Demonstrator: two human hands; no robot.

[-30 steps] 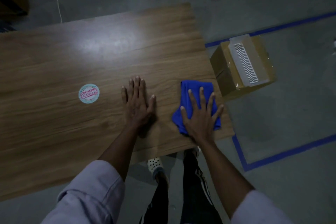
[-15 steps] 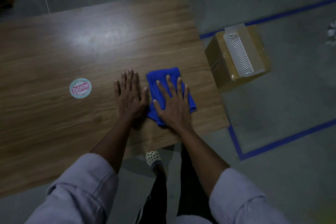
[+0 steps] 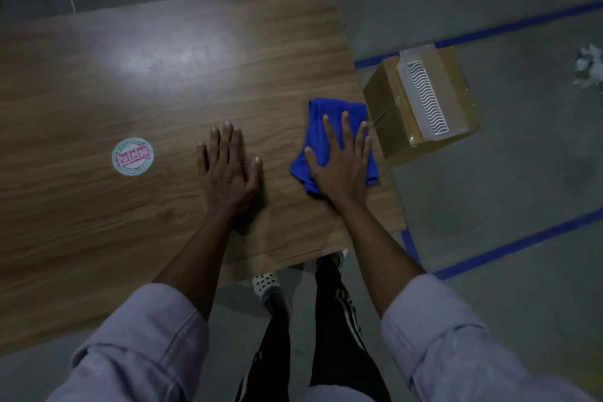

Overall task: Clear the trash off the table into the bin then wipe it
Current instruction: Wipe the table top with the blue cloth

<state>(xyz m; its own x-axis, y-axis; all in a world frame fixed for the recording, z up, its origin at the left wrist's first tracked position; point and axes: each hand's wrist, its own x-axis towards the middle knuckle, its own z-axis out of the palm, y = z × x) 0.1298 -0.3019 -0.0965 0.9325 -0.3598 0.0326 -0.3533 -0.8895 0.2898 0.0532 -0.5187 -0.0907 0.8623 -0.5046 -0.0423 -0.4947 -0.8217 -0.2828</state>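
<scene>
A blue cloth (image 3: 321, 127) lies crumpled near the right edge of the wooden table (image 3: 163, 75). My right hand (image 3: 341, 163) presses flat on the cloth with fingers spread and straight. My left hand (image 3: 228, 170) rests flat on the bare wood to the left of the cloth, fingers straight and together. A round white and pink sticker (image 3: 132, 156) sits on the tabletop further left.
A cardboard box (image 3: 391, 108) with a white slotted tray (image 3: 425, 98) on top stands on the floor just off the table's right edge. Crumpled white paper (image 3: 589, 68) lies on the floor far right. Blue tape lines (image 3: 522, 241) mark the floor.
My right hand slid the cloth left beside my left hand, then back right to the table's edge. My left hand stayed planted.
</scene>
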